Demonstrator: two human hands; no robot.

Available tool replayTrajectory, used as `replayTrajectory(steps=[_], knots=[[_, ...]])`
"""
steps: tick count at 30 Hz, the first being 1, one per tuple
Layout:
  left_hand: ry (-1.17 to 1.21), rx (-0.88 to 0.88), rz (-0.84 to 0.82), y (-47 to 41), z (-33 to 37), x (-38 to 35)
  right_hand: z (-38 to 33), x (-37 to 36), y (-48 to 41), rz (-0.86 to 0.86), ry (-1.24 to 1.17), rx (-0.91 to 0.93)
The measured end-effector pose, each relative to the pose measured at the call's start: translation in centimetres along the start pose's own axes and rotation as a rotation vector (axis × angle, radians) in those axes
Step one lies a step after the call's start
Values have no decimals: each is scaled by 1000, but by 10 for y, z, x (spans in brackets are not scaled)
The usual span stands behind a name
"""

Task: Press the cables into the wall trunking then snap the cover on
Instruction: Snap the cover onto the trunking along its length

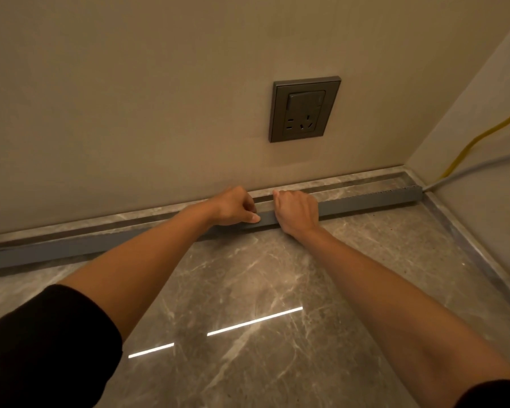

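Observation:
A long grey trunking [365,203] lies on the marble floor along the foot of the wall, running from the left edge to the right corner. My left hand [233,206] and my right hand [296,212] sit close together on its middle, fingers curled over its top edge, thumbs on the front face. A grey cable [468,169] and a yellow cable [465,148] leave the trunking's right end and run up along the side wall. Whether the cover is on under my hands is hidden.
A grey wall socket with a switch [305,108] is set in the beige wall above my right hand. The glossy marble floor [248,290] reflects ceiling light strips. A side wall [483,98] closes the corner on the right.

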State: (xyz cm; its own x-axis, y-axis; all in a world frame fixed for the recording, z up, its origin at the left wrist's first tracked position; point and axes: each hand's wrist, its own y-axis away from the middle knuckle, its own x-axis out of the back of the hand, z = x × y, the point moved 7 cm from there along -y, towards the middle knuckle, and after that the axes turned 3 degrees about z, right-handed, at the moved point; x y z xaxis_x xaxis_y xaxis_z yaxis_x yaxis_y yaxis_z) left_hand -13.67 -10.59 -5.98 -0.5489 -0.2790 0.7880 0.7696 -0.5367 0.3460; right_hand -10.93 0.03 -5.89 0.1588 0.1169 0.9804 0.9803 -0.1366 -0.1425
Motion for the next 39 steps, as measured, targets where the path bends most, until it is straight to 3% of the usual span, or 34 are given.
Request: replayTrajectory(steps=[3, 7, 11, 14, 21, 30, 39], knots=[[-23, 16, -50, 1, -7, -2, 1, 0, -1, -18, 7, 8], [-82, 18, 5, 7, -14, 5, 7, 0, -4, -25, -45, -9], [-395, -145, 112, 22, 1, 5, 18, 6, -9, 29, -42, -50], [-491, -154, 152, 25, 4, -1, 20, 7, -7, 26, -38, -22], [-436, -11, 209, 13, -3, -2, 38, 0, 8, -38, -102, 173], [-359, 35, 228, 19, -18, 10, 31, 8, 2, -126, 58, 191], [-440, 188, 289, 73, -75, 31, -44, 10, 9, -179, 29, 306]])
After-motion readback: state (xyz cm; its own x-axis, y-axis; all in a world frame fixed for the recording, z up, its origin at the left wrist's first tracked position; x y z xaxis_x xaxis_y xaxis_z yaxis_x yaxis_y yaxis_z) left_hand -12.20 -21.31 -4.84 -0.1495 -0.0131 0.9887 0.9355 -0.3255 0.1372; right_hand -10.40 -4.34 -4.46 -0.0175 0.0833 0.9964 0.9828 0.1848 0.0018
